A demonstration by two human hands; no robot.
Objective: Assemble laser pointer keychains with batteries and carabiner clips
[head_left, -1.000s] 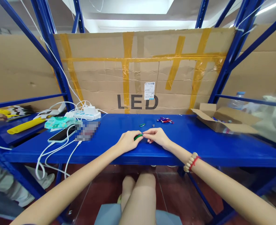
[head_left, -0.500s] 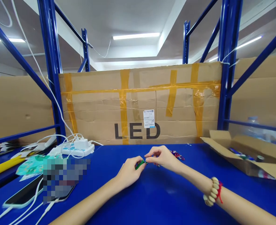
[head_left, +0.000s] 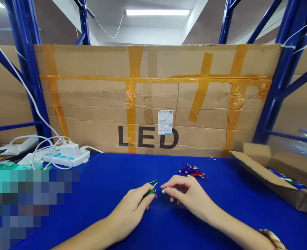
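My left hand (head_left: 132,208) is closed around a small green mini flashlight (head_left: 149,193) with a green carabiner clip (head_left: 154,182) at its end. The flashlight's silver-rimmed end points toward my other hand. Between the thumb and forefinger of my right hand (head_left: 192,194) is a small silver cap (head_left: 163,190), held a short gap away from that end. Just behind my right hand lie several blue, purple and red mini flashlights (head_left: 192,170) with clips, loose on the blue tabletop (head_left: 132,166).
An open cardboard box (head_left: 281,187) with more small coloured items stands at the right. On the left are a white power strip (head_left: 77,159) with tangled cables and a blurred-out patch. A large cardboard panel (head_left: 104,111) marked LED closes off the back, between blue rack posts (head_left: 31,80).
My hands have drawn slightly apart, and the silver cap now shows separate from the green flashlight. The camera has tilted down and come closer, so the coloured flashlights behind are more visible.
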